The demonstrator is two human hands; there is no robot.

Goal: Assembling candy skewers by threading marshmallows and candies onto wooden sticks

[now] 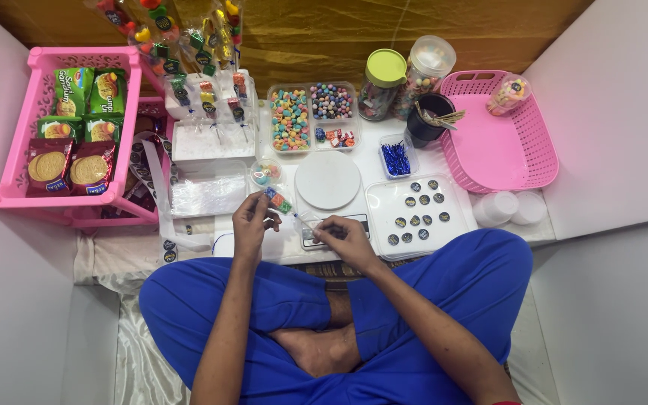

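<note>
— What's held?
— At frame centre, the left hand (251, 223) pinches a candy skewer (283, 204) of soft, bright cubes; the right hand (344, 234) grips its thin stick end.
— Room?
— Smooth white round disc (328, 180) just above.

skewer tip: the thin end under the right hand (346, 238) is hidden by its fingers (322, 225).
left hand (251, 221): its fingertips curl out of sight around the candy skewer (280, 201).
hanging candy sticks (189, 30): at 12 o'clock, cut off by the top edge.
round stickers (416, 211): print too small to tell.
right elbow: cut off at 5 o'clock.
</note>
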